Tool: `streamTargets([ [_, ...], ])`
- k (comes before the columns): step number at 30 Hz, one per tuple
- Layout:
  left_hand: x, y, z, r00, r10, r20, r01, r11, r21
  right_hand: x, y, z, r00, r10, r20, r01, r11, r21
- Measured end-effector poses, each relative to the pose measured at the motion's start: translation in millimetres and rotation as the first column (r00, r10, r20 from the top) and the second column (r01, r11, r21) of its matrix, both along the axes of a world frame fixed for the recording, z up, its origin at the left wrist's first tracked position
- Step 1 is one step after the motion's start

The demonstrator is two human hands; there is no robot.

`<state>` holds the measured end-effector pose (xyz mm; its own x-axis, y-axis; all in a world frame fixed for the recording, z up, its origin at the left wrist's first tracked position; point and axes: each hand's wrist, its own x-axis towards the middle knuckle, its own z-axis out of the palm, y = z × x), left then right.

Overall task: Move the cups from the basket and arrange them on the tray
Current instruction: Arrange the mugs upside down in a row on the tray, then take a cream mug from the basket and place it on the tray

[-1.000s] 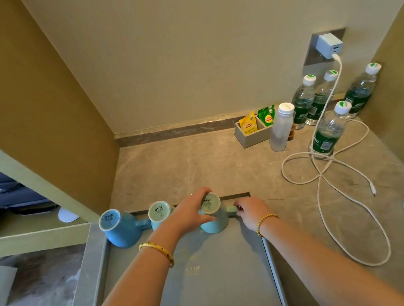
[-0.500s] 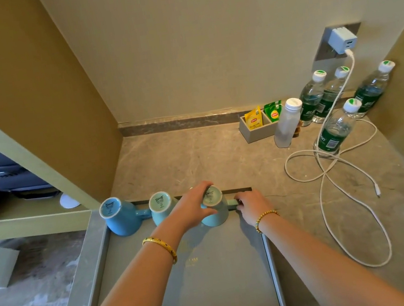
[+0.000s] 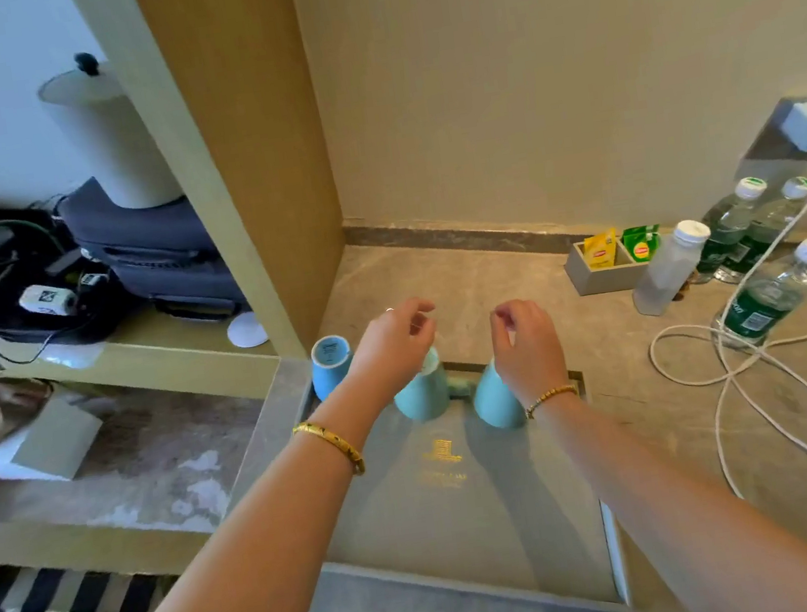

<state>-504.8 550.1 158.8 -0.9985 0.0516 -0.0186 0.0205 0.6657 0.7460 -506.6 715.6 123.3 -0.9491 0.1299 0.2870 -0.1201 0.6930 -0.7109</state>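
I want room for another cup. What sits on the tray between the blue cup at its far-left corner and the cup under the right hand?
In the head view, one upside-down teal cup, partly behind the left hand, sits between the blue cup and the right-hand cup.

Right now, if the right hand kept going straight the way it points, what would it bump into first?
Probably nothing soon. The right hand points over bare counter toward the back wall. The tea box sits off to its right, though depth is hard to judge.

A hotel room's refreshment nook: tea bags in a small holder [image 3: 598, 268], bottled water [image 3: 764, 302], a logo-stamped tray [image 3: 460, 578], luggage [image 3: 160, 251] on the left shelf.
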Motion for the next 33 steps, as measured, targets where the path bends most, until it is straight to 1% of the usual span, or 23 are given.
streamTargets([
  [2,11.3,-34.1,5.0,0.996,0.084,-0.035,-0.084,0.996,0.004,2.3,-38.7,11.0,0.995,0.063,-0.071,-0.063,0.998,0.001],
  [5,36.9,-94.5,7.3,0.979,0.199,-0.048,-0.199,0.98,0.013,13.5,-105.2,16.6,0.982,0.167,-0.093,-0.166,0.986,0.015],
  [10,98.8,-203.9,0.4,0.935,0.354,0.01,-0.353,0.934,-0.047,56.4,-233.2,11.5,0.926,0.373,-0.05,-0.373,0.928,0.006],
  [13,142.9,-268.7,-7.6,0.905,0.423,0.041,-0.418,0.904,-0.091,88.6,-305.1,-0.1,0.865,0.501,0.002,-0.5,0.864,0.057],
  [18,217.3,-363.0,-30.1,0.819,0.553,0.15,-0.538,0.832,-0.132,142.0,-408.2,-22.2,0.77,0.632,0.088,-0.638,0.766,0.075],
  [23,279.8,-431.7,-65.9,0.71,0.65,0.27,-0.633,0.758,-0.161,186.3,-480.5,-51.0,0.625,0.754,0.203,-0.779,0.62,0.096],
  [26,308.6,-458.6,-87.7,0.626,0.715,0.312,-0.697,0.692,-0.189,198.8,-513.3,-68.6,0.516,0.806,0.289,-0.855,0.504,0.122],
  [28,325.8,-473.7,-99.0,0.562,0.757,0.335,-0.74,0.64,-0.206,200.2,-534.7,-80.8,0.456,0.814,0.361,-0.888,0.441,0.128],
  [31,344.7,-496.4,-113.4,0.498,0.786,0.367,-0.775,0.593,-0.219,199.4,-566.0,-99.6,0.374,0.803,0.465,-0.925,0.358,0.125],
  [33,353.8,-507.9,-123.2,0.439,0.795,0.419,-0.789,0.564,-0.244,199.9,-585.3,-111.2,0.306,0.786,0.537,-0.95,0.289,0.117],
])
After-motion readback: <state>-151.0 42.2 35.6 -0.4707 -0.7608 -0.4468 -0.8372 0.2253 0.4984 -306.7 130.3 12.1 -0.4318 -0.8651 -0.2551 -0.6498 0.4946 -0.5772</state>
